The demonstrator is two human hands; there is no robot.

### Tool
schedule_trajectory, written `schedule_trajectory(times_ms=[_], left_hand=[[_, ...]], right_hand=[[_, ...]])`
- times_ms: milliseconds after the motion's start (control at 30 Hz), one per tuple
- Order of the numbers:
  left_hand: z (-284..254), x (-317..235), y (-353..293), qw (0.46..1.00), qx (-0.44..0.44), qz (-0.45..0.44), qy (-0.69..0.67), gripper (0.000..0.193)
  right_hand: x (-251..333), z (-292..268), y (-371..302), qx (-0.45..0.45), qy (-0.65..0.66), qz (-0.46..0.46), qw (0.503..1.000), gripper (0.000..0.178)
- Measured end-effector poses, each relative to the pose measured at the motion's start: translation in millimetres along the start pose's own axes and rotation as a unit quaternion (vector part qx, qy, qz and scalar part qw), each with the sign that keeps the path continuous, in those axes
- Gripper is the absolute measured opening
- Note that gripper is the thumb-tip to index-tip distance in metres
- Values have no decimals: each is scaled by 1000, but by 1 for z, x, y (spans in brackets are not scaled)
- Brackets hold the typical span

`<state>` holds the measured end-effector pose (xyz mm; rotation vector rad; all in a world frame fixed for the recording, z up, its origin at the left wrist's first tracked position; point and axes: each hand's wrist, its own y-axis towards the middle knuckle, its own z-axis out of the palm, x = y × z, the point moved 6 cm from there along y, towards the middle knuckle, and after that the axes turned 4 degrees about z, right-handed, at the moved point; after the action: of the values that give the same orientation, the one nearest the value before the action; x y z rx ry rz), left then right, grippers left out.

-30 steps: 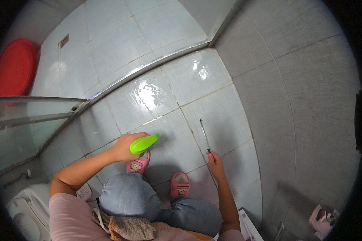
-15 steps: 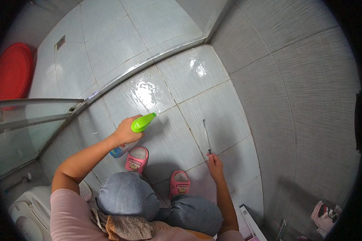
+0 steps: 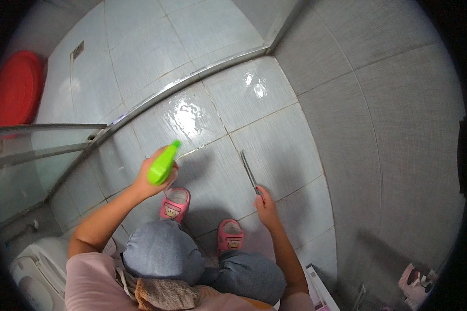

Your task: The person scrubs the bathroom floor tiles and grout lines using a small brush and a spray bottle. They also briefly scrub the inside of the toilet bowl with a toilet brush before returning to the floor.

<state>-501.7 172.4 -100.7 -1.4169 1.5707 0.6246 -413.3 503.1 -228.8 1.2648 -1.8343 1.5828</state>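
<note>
A spray bottle with a bright green trigger head (image 3: 162, 165) is in my left hand (image 3: 145, 182), its fingers wrapped round the neck and its nozzle pointing forward over the floor. My right hand (image 3: 266, 206) grips the dark end of a long, thin metal tool (image 3: 248, 170); its exact kind is unclear. The tool's far end hangs over a grout line (image 3: 224, 129) between pale tiles. Wet, shiny liquid (image 3: 186, 116) lies on the tile ahead of the bottle. Most of the bottle's body is hidden under my left hand.
A metal threshold strip (image 3: 161, 95) crosses the floor ahead, with a glass door (image 3: 41, 155) at left. Beyond it stand a red round tub (image 3: 15, 88) and a floor drain (image 3: 78, 50). A white toilet (image 3: 39, 269) is at lower left, a grey tiled wall (image 3: 389, 103) at right.
My left hand has drawn the spray bottle back and to the left, turning its nozzle more forward. My right hand has moved left and slightly forward, and the tool has turned, showing a broader side.
</note>
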Motion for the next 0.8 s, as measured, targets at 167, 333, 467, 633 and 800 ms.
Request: schedule_trajectory(times_ms=[167, 333, 467, 633, 800], left_hand=[[-36, 16, -37, 980, -199, 10, -10, 35], [-49, 56, -77, 960, -279, 14, 37, 39], [-50, 65, -87, 949, -315, 3, 14, 42], [-43, 81, -95, 948, -316, -41, 11, 48], [-40, 81, -100, 959, -279, -45, -6, 63]], right_hand=[[17, 23, 32, -64, -167, -119, 977, 30], [40, 69, 57, -20, -322, -149, 935, 25], [34, 49, 80, -109, -294, -46, 948, 17], [27, 51, 74, -32, -349, -69, 934, 22], [41, 1, 101, -63, -284, -185, 939, 29]])
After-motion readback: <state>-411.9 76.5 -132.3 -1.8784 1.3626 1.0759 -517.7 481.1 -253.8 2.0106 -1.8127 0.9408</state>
